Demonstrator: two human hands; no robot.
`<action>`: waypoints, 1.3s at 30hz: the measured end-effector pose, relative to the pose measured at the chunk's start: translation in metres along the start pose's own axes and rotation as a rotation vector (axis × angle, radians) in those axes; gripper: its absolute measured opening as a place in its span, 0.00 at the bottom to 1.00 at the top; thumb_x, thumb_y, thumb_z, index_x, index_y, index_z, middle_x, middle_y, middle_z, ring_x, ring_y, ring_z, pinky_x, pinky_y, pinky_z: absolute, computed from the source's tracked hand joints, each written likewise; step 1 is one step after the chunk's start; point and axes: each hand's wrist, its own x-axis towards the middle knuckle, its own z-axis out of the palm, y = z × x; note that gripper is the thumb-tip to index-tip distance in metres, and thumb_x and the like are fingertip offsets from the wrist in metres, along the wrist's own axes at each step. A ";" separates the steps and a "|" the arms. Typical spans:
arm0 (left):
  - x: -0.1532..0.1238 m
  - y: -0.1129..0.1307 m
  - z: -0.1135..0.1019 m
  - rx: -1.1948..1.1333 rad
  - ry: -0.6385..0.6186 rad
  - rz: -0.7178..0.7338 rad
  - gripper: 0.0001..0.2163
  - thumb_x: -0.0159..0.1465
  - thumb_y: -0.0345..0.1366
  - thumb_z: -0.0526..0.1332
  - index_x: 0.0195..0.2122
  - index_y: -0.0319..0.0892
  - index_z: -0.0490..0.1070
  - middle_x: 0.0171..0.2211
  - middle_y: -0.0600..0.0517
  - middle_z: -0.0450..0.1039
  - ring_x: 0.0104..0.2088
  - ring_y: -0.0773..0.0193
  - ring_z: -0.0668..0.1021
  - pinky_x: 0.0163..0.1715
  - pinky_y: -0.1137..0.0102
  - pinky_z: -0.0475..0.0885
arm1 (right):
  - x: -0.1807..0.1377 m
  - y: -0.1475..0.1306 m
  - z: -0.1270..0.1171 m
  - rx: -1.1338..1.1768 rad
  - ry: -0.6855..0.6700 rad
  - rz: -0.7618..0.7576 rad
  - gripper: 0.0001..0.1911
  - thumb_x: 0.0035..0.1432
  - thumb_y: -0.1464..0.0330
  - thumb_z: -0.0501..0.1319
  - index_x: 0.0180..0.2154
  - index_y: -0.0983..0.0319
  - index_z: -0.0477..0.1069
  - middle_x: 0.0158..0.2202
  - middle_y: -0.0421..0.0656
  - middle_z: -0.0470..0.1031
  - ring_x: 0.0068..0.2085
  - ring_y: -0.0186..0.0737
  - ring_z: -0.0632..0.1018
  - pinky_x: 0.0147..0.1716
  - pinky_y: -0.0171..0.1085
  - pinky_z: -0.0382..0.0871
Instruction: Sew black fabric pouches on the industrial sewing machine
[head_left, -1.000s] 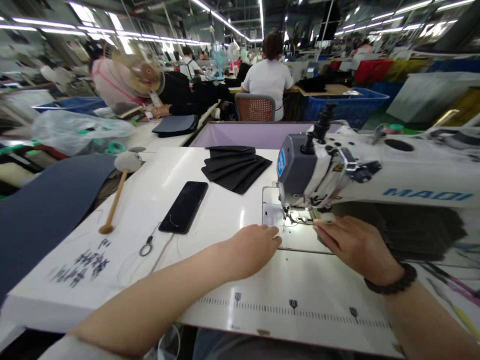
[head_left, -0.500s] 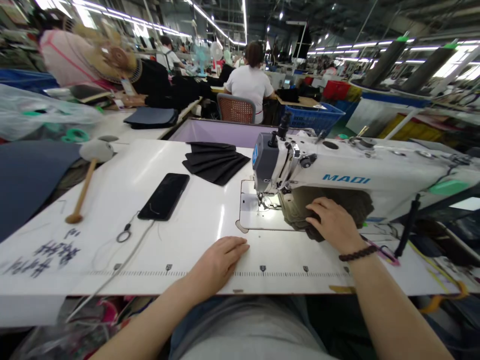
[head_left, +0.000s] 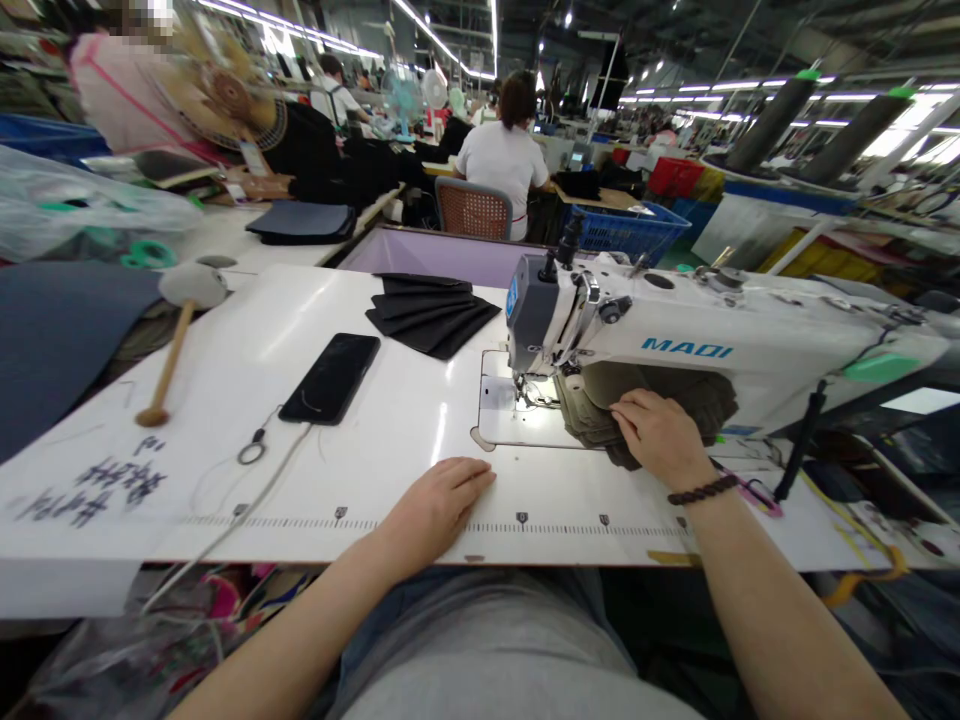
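My left hand [head_left: 442, 505] lies flat on the white sewing table [head_left: 420, 420], fingers stretched out and together, holding nothing. Under the arm of the white sewing machine [head_left: 675, 345] sits a pile of dark olive fabric pieces [head_left: 589, 425]. My right hand [head_left: 664, 435] is at this pile, with thumb and fingertips pinched on the edge of the top fabric piece [head_left: 611, 383], which looks slightly lifted. Left of the pile, the lit needle area and metal plate [head_left: 496, 415] show no fabric under the presser foot.
Black fabric pieces [head_left: 431, 315] lie fanned out behind the plate. A phone [head_left: 330, 380] with a cable and ring, and a wooden-handled mallet [head_left: 174, 350], rest on the left. Thread cones [head_left: 776, 120] stand at the back right. A person in white [head_left: 502, 155] sits ahead.
My right hand has closed on the top olive piece and raised its edge a little. My left hand stays on the table. The view has tilted slightly.
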 end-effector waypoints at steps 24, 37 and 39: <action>0.074 0.049 0.009 -0.060 -0.154 0.110 0.18 0.59 0.24 0.53 0.51 0.35 0.59 0.50 0.41 0.63 0.49 0.57 0.68 0.49 0.62 0.67 | -0.054 -0.023 -0.048 -0.102 -0.101 0.139 0.08 0.56 0.72 0.52 0.33 0.61 0.70 0.28 0.43 0.73 0.28 0.41 0.72 0.28 0.37 0.59; 0.079 0.046 0.014 -0.105 -0.346 0.294 0.08 0.59 0.24 0.53 0.34 0.38 0.70 0.44 0.47 0.70 0.45 0.62 0.72 0.53 0.64 0.61 | -0.077 -0.063 -0.093 0.896 -0.335 -0.087 0.09 0.61 0.67 0.51 0.37 0.60 0.68 0.31 0.40 0.72 0.32 0.34 0.73 0.32 0.31 0.66; 0.056 0.032 0.000 -0.084 -0.339 0.174 0.10 0.58 0.23 0.53 0.36 0.37 0.70 0.44 0.46 0.70 0.46 0.61 0.71 0.51 0.65 0.64 | -0.082 -0.056 -0.076 0.857 -0.291 -0.012 0.10 0.61 0.69 0.49 0.38 0.60 0.69 0.34 0.43 0.72 0.36 0.35 0.73 0.34 0.32 0.68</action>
